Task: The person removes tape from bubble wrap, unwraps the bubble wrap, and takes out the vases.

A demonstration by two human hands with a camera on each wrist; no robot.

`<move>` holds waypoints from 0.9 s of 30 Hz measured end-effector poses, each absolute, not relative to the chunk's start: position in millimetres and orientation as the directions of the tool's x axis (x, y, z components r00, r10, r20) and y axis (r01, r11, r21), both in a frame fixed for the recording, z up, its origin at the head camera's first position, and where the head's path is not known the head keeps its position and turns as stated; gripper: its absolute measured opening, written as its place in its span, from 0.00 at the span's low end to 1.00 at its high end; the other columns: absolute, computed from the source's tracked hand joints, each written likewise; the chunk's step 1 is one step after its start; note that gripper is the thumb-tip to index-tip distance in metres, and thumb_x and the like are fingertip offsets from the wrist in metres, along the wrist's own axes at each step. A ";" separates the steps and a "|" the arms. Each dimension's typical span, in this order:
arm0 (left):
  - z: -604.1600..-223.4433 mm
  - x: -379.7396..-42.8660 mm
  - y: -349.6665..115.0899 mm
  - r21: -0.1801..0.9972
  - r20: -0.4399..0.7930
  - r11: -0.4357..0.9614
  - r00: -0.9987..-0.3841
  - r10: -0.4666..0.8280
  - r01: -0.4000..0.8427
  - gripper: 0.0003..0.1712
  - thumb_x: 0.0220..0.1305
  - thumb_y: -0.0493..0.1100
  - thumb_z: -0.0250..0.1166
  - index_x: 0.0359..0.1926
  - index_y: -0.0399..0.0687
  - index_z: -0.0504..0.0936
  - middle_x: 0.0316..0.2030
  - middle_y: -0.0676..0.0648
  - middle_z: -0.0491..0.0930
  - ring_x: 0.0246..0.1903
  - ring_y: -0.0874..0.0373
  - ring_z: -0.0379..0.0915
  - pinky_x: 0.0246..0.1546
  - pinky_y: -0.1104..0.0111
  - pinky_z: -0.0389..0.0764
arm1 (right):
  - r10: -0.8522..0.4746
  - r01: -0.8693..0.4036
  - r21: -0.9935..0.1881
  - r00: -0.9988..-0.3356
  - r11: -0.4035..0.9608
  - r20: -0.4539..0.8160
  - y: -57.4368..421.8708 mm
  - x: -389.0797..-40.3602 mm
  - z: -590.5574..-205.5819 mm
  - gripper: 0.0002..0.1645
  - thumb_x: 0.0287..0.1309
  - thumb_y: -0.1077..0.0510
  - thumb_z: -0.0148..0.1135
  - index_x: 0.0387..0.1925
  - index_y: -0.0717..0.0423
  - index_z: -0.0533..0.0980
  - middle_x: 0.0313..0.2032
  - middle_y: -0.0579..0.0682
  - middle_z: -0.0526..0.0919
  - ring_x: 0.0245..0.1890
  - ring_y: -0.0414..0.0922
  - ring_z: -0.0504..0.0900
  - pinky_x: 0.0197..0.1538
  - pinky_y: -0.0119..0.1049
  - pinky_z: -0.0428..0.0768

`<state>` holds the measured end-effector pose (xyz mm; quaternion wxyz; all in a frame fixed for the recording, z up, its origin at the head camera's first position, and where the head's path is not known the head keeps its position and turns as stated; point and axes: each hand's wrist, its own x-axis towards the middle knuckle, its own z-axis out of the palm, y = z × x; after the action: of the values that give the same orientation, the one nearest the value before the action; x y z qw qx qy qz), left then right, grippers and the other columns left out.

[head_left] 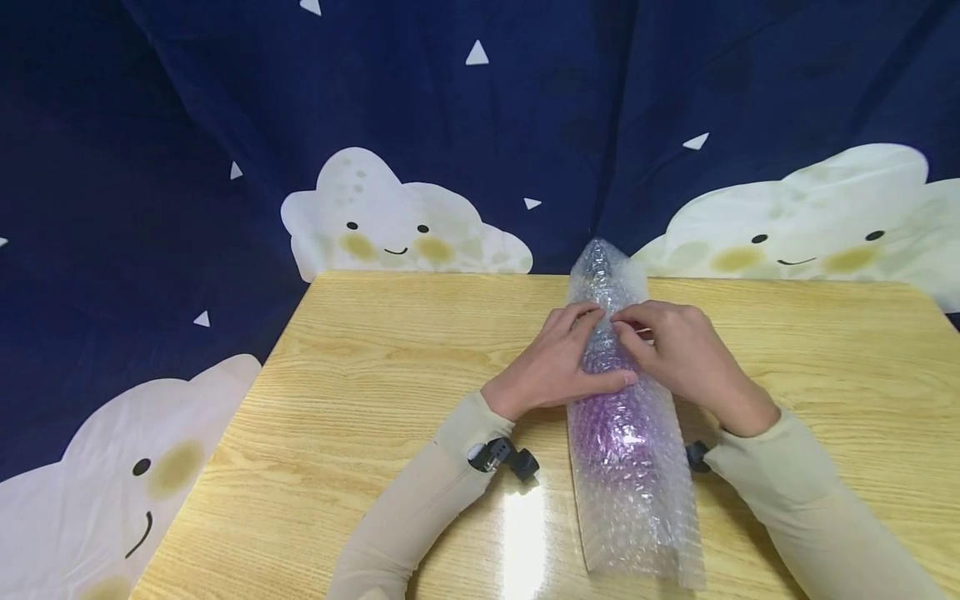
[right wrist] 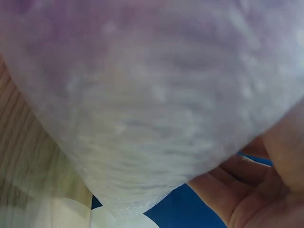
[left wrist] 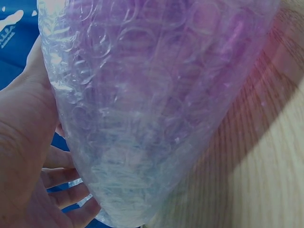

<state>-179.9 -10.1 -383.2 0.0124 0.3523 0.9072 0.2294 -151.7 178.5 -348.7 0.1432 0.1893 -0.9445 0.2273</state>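
A long bundle of clear bubble wrap [head_left: 630, 500] lies lengthwise on the table, its narrow end pointing away at the far edge. Purple shows through its middle and a bluish grey toward the tip; the wrap blurs what is inside. My left hand [head_left: 551, 362] rests on the bundle from the left, thumb stretched across the top and fingertips near the middle seam. From the other side my right hand [head_left: 682, 346] pinches the wrap between thumb and forefinger, close to the left fingertips. In both wrist views the wrap [left wrist: 137, 104] fills much of the picture, tapering downward.
The wooden table [head_left: 360, 383] spreads to both sides of the bundle. Behind it hangs a dark blue cloth [head_left: 420, 100] printed with smiling clouds and white triangles. A small black camera [head_left: 510, 458] is strapped on the left sleeve.
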 end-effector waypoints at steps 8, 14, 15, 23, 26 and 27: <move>-383.5 -179.9 -10.7 0.433 0.140 0.642 -0.751 0.646 0.633 0.57 0.56 0.77 0.57 0.75 0.46 0.56 0.73 0.48 0.55 0.73 0.55 0.51 0.74 0.64 0.62 | -0.295 -0.424 -0.361 -0.885 0.831 0.360 178.3 -151.7 -350.0 0.17 0.57 0.49 0.68 0.42 0.58 0.84 0.38 0.57 0.89 0.34 0.52 0.88 0.39 0.49 0.85; -383.9 -179.8 -10.7 0.439 0.139 0.642 -0.753 0.643 0.629 0.57 0.56 0.77 0.57 0.75 0.46 0.56 0.74 0.49 0.55 0.73 0.55 0.51 0.74 0.64 0.62 | -0.287 -0.406 -0.363 -0.896 0.839 0.339 177.8 -151.3 -348.9 0.16 0.57 0.52 0.66 0.42 0.59 0.84 0.38 0.57 0.89 0.36 0.52 0.88 0.40 0.50 0.85; -383.8 -179.7 -10.7 0.439 0.139 0.642 -0.753 0.643 0.629 0.57 0.56 0.76 0.57 0.75 0.46 0.56 0.73 0.49 0.55 0.73 0.55 0.51 0.74 0.64 0.62 | -0.286 -0.404 -0.365 -0.898 0.839 0.336 177.8 -151.4 -348.7 0.16 0.57 0.52 0.66 0.42 0.59 0.84 0.39 0.58 0.89 0.36 0.52 0.88 0.40 0.49 0.85; -383.5 -179.8 -10.4 0.433 0.134 0.646 -0.753 0.644 0.629 0.58 0.55 0.78 0.57 0.75 0.45 0.56 0.73 0.48 0.55 0.73 0.55 0.51 0.73 0.64 0.63 | -0.273 -0.396 -0.408 -0.905 0.823 0.327 179.5 -150.9 -346.4 0.13 0.59 0.56 0.63 0.42 0.59 0.84 0.41 0.59 0.88 0.35 0.52 0.89 0.37 0.46 0.86; -383.5 -180.0 -10.5 0.434 0.131 0.645 -0.753 0.645 0.629 0.58 0.55 0.78 0.56 0.75 0.45 0.56 0.73 0.48 0.55 0.73 0.55 0.51 0.73 0.64 0.63 | -0.273 -0.400 -0.410 -0.902 0.820 0.333 180.3 -151.2 -346.4 0.13 0.59 0.56 0.63 0.42 0.58 0.84 0.41 0.59 0.88 0.35 0.52 0.89 0.36 0.45 0.86; -383.6 -180.2 -10.5 0.435 0.132 0.644 -0.752 0.646 0.630 0.58 0.55 0.78 0.56 0.75 0.45 0.56 0.73 0.48 0.55 0.73 0.55 0.51 0.73 0.64 0.63 | -0.274 -0.402 -0.411 -0.901 0.818 0.336 180.5 -151.3 -346.2 0.12 0.59 0.57 0.63 0.42 0.58 0.84 0.41 0.59 0.88 0.34 0.52 0.90 0.36 0.45 0.86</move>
<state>-180.2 -10.5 -383.6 0.0175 0.3518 0.9064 0.2333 -151.3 180.5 -346.2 0.1319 0.1791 -0.9443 0.2426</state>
